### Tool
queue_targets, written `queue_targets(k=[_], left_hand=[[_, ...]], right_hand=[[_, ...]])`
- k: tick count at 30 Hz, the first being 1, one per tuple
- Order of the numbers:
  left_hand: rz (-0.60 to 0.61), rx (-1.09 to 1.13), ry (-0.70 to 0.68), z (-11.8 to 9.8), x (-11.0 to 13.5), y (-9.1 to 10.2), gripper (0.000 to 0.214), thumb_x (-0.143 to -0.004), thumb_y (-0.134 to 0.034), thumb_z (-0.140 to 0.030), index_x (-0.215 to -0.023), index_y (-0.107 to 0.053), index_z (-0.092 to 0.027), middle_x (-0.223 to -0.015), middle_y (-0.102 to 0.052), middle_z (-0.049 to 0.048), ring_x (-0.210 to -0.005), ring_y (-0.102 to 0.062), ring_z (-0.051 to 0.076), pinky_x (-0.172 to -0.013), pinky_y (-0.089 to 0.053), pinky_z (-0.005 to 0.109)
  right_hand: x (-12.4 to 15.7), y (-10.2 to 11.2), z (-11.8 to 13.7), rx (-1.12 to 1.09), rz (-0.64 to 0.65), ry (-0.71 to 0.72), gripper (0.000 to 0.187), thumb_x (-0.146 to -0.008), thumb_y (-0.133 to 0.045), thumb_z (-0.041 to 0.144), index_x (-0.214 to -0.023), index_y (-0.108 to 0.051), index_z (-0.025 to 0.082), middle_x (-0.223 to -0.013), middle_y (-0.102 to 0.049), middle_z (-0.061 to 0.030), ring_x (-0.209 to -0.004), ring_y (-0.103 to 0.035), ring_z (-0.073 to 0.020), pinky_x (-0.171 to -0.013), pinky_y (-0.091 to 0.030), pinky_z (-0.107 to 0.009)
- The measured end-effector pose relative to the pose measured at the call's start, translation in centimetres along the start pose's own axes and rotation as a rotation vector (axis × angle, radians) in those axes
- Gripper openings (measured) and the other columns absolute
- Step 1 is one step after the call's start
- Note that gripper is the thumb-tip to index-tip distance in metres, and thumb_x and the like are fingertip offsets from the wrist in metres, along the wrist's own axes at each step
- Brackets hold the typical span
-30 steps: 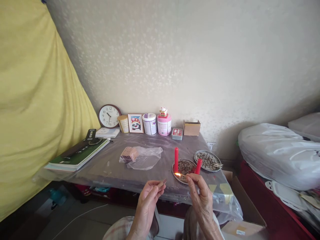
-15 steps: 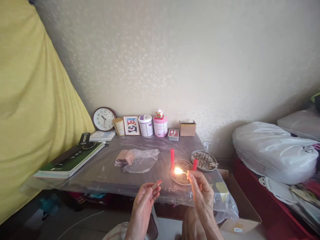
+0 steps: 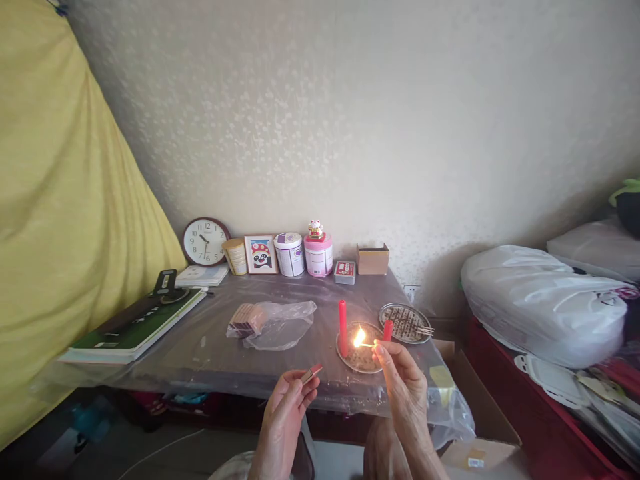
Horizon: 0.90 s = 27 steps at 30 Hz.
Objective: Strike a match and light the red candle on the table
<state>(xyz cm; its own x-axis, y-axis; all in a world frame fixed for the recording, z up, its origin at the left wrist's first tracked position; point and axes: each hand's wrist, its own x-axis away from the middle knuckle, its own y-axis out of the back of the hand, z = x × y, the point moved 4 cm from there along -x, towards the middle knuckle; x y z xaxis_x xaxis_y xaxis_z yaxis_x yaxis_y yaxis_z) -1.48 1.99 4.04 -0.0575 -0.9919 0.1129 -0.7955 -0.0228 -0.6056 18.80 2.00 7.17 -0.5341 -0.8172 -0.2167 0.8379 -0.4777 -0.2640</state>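
Observation:
Between thumb and fingertip, my right hand (image 3: 401, 383) pinches a burning match (image 3: 367, 345), its flame pointing left. My left hand (image 3: 285, 413) holds a small matchbox (image 3: 312, 373) just in front of the table edge. Two red candles stand beyond the hands: the left candle (image 3: 343, 330) is upright on a round metal plate (image 3: 357, 367), and the right candle (image 3: 388, 329) is partly hidden behind my right hand. The flame hangs between them, apart from both wicks as far as I can see. Neither candle shows a flame.
A second round tray (image 3: 400, 317) bears several thin sticks. On the plastic-covered table (image 3: 200, 360) lie a bagged stack of small boxes (image 3: 247, 319) and a green book (image 3: 135, 327). A clock (image 3: 205, 241), tins (image 3: 289, 257) and an open carton (image 3: 373, 260) line the wall.
The match flame has gone from a bright flare to a smaller, taller flame. Both hands keep nearly the same place; the view has shifted slightly.

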Motion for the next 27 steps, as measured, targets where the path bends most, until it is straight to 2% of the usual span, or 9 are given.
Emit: queue_targets(k=[8,14,27], left_hand=[[-0.019,0.019,0.025,0.0,-0.1,0.0,0.032,-0.064,-0.079,-0.043,-0.081,-0.07,-0.018,-0.102,-0.074,0.0128,-0.095,-0.062,0.025,-0.092,-0.041,0.04],[-0.009,0.019,0.044,0.1,-0.2,0.1,0.032,-0.065,-0.079,-0.045,-0.082,-0.07,-0.019,-0.099,-0.074,0.011,-0.097,-0.062,0.026,-0.092,-0.04,0.04],[-0.014,0.042,0.04,0.1,-0.2,0.0,0.032,-0.064,-0.08,-0.044,-0.081,-0.07,-0.018,-0.098,-0.074,0.0127,-0.097,-0.063,0.027,-0.093,-0.041,0.041]], right_hand=[[-0.6,0.0,0.6,-0.061,-0.005,-0.03,0.025,-0.068,-0.078,0.042,-0.076,-0.071,0.02,-0.073,-0.067,-0.0013,-0.068,-0.057,-0.0148,-0.064,-0.048,-0.026],[-1.4,-0.3,0.5,-0.158,0.052,-0.053,0.023,-0.066,-0.081,0.038,-0.076,-0.07,0.021,-0.074,-0.068,0.0004,-0.067,-0.061,-0.013,-0.065,-0.05,-0.025],[-3.7,-2.1,2.4,-0.091,0.084,0.022,0.025,-0.067,-0.079,0.041,-0.076,-0.068,0.019,-0.068,-0.064,0.0004,-0.061,-0.057,-0.0131,-0.055,-0.047,-0.023]])
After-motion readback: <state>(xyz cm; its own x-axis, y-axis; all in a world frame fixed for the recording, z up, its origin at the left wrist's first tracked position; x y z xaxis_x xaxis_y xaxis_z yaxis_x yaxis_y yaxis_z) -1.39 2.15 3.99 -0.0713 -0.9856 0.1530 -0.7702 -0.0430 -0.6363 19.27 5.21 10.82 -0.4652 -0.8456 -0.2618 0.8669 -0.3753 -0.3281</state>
